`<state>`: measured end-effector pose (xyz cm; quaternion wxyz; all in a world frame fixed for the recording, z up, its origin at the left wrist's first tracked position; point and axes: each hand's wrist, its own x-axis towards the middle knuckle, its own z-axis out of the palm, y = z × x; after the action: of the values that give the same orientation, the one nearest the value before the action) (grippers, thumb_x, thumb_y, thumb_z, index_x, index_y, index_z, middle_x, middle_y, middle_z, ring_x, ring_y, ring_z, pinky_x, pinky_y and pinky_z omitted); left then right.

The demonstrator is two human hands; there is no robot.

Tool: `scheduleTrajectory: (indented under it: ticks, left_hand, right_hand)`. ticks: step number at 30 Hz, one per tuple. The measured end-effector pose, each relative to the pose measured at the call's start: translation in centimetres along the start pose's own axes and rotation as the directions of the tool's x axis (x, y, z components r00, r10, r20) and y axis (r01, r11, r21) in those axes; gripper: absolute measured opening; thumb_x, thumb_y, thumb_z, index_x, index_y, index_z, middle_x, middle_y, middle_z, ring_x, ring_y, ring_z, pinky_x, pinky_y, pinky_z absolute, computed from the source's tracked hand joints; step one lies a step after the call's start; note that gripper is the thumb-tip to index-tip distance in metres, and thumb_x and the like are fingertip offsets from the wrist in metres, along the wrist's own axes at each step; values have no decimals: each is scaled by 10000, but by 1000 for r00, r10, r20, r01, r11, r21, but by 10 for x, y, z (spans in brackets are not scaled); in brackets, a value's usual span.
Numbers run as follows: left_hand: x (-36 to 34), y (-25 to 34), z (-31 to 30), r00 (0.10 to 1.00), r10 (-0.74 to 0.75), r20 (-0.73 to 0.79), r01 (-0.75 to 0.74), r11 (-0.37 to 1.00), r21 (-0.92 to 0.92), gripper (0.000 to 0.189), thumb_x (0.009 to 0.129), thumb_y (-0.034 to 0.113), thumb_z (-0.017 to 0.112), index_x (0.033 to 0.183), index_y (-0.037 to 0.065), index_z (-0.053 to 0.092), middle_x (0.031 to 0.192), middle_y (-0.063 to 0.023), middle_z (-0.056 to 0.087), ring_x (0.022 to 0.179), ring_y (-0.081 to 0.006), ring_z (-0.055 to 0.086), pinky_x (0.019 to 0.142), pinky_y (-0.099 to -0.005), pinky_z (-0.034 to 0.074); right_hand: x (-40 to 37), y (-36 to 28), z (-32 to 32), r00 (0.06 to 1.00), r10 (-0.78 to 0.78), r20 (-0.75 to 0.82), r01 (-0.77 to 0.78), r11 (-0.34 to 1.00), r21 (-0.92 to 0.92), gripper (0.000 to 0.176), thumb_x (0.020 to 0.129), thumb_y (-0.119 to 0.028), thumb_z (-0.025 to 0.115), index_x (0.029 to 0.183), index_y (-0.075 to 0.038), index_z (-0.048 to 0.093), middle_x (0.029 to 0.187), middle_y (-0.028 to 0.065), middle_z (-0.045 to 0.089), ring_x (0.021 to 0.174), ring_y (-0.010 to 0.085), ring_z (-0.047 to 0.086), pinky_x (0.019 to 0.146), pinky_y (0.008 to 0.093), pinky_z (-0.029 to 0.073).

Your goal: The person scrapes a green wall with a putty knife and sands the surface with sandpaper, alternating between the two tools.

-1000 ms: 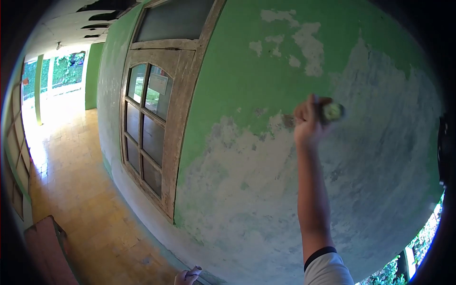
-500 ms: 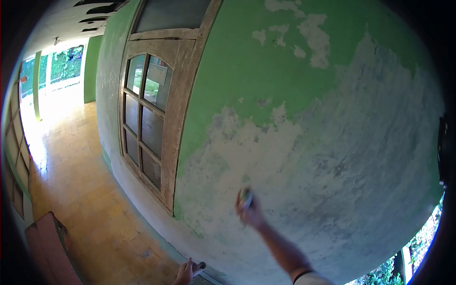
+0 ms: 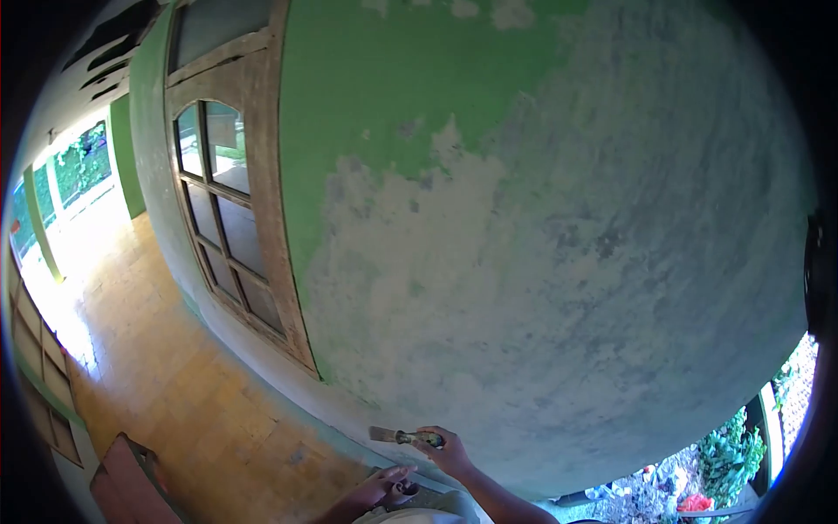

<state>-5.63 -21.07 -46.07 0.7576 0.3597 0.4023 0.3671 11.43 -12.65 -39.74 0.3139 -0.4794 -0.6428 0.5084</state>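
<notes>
In my right hand (image 3: 443, 452) is a paintbrush (image 3: 384, 434), gripped by its handle with the bristles pointing left. The brush is at the foot of the wall (image 3: 559, 349), whose green paint has come off over a wide grey and whitish patch. Below and left of it, my left hand (image 3: 375, 491) is curled round a small cylindrical thing (image 3: 402, 494) whose kind I cannot make out. The brush and the left hand are apart.
A weathered wooden window frame (image 3: 279, 210) with glass panes is set in the wall at left. Yellowish floor tiles (image 3: 192, 367) run along the porch. A reddish bench-like piece (image 3: 131, 485) stands lower left. Plants (image 3: 731, 463) grow outside at lower right.
My right hand has come down and left from the wall's middle, and the brush now points left. My left hand has shifted slightly right. The view has turned right and down.
</notes>
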Motion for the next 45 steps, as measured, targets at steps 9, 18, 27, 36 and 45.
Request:
scheduleTrajectory:
  ticks: [9, 18, 27, 36, 45]
  left_hand:
    - [44, 1, 31, 996, 34, -87, -71, 883, -464, 262, 917, 344, 527, 1011, 103, 565, 784, 34, 570, 652, -50, 525, 538, -205, 384]
    - [62, 0, 53, 933, 112, -342, -268, 850, -453, 194, 919, 296, 533, 935, 103, 541, 763, 9, 570, 663, -75, 556, 544, -217, 441]
    - [83, -10, 63, 947, 130, -293, -192, 962, -194, 197, 898, 261, 553, 914, 64, 556, 792, -30, 611, 703, -110, 594, 618, -285, 486]
    - [93, 52, 54, 833, 290, -471, -464, 830, -309, 153, 860, 122, 531, 994, 95, 463, 742, -65, 524, 605, -191, 561, 518, -331, 473]
    - [55, 135, 81, 666, 574, -477, -707, 689, -159, 375, 816, 14, 453, 1145, 155, 340, 1009, -138, 501, 544, -233, 565, 456, -334, 457]
  right_hand:
    - [-33, 32, -22, 992, 13, 127, -24, 996, 83, 311, 865, -165, 620, 1133, -18, 561, 995, 77, 609, 862, 103, 574, 761, 238, 471]
    - [-44, 19, -49, 902, -352, 249, 422, 841, -338, 393, 768, -156, 681, 1143, -115, 569, 1241, 154, 455, 1133, 337, 470, 948, 407, 390]
    - [-53, 18, -106, 871, -432, 235, 482, 846, -230, 361, 772, -176, 702, 1070, -23, 565, 1103, 158, 551, 1017, 300, 559, 852, 362, 458]
    - [-90, -54, -261, 867, -491, -85, 488, 871, -58, 280, 739, -74, 719, 970, 20, 591, 945, 117, 616, 883, 195, 585, 788, 300, 443]
    - [-115, -55, -334, 836, -419, -353, 481, 870, 108, 372, 750, -109, 715, 1069, -1, 556, 968, 55, 598, 920, 148, 537, 823, 299, 405]
